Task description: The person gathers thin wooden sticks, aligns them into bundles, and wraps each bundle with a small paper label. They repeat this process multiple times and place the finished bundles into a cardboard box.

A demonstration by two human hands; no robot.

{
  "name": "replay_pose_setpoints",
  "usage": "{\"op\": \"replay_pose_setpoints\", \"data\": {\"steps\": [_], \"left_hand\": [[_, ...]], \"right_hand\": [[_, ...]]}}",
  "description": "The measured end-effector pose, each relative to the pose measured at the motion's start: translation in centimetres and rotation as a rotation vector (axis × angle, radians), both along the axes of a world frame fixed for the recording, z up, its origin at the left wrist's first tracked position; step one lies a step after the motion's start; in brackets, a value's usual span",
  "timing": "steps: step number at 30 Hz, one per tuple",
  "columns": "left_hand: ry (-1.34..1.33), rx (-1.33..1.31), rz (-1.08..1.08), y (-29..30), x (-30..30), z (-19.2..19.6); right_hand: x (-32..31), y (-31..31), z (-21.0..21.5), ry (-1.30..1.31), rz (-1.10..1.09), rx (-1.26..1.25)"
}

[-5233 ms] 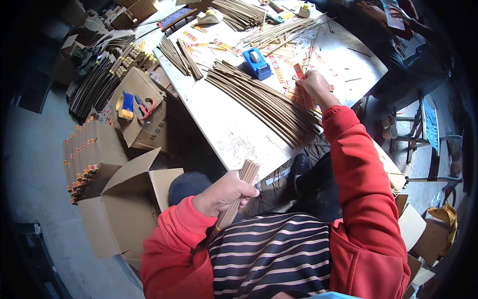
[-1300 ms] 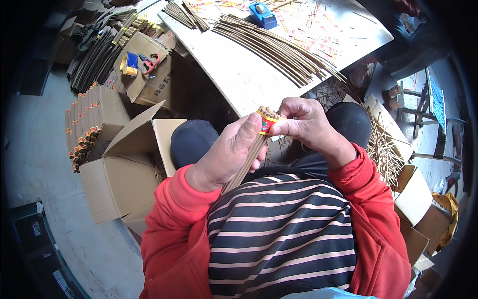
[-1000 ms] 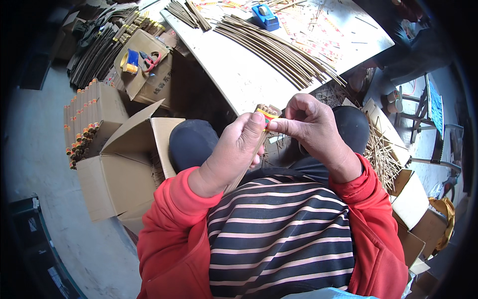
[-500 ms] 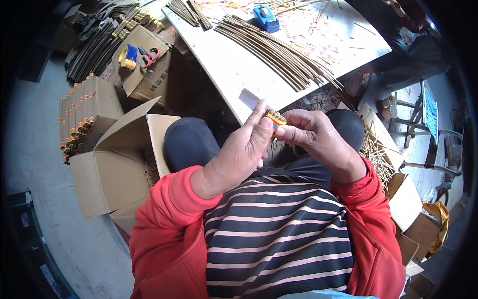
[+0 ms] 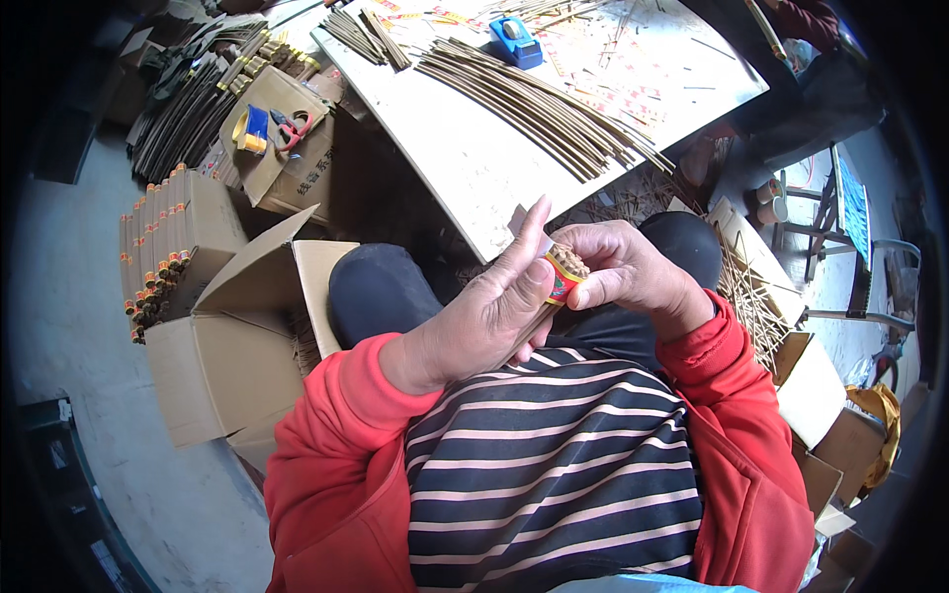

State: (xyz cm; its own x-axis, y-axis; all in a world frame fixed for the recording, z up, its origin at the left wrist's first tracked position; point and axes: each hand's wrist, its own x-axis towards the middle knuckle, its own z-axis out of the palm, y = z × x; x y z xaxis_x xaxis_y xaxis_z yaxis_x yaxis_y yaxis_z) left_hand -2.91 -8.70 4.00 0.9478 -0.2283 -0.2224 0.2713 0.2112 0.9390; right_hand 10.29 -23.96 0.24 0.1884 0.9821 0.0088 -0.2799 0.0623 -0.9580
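Observation:
A bundle of brown incense sticks (image 5: 567, 260) is held over my lap, its cut ends facing up and to the right. A red, yellow and green paper label (image 5: 560, 285) wraps around it near that end. My left hand (image 5: 484, 316) is closed around the bundle's length, thumb along it and index finger extended upward. With thumb and fingers, my right hand (image 5: 633, 269) grips the labelled end. A small pale strip (image 5: 517, 219) shows behind my left index finger. The bundle's lower part is mostly hidden by my left hand.
Ahead stands a white table (image 5: 445, 148) with loose incense sticks (image 5: 534, 109) and a blue tape dispenser (image 5: 516, 42). An open carton (image 5: 227, 356) is at my left, near stacked labelled bundles (image 5: 156, 237). Scissors (image 5: 292, 130) lie on another box. Another person (image 5: 820, 109) sits far right.
The bundle has tilted so its stick ends and more of the label face me. My right hand has shifted around the labelled end. The far-right person's hand has moved.

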Motion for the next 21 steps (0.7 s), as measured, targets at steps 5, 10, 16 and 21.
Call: {"op": "replay_pose_setpoints", "data": {"steps": [5, 10, 16, 21], "left_hand": [[0.15, -0.182, 0.053, -0.3, 0.3, -0.8], [0.148, -0.195, 0.074, -1.3, 0.7, -1.3], [0.289, -0.172, -0.037, -1.1, 1.1, -1.8], [0.413, -0.239, -0.028, -1.1, 1.2, -2.0]], "right_hand": [[0.9, -0.2, -0.1, -0.041, 0.053, -0.024], [1.9, -0.5, 1.3, -0.279, 0.145, -0.057], [2.9, -0.7, 3.0, -0.454, 0.243, -0.131], [3.4, -0.5, 2.6, -0.534, 0.266, -0.073]]}}
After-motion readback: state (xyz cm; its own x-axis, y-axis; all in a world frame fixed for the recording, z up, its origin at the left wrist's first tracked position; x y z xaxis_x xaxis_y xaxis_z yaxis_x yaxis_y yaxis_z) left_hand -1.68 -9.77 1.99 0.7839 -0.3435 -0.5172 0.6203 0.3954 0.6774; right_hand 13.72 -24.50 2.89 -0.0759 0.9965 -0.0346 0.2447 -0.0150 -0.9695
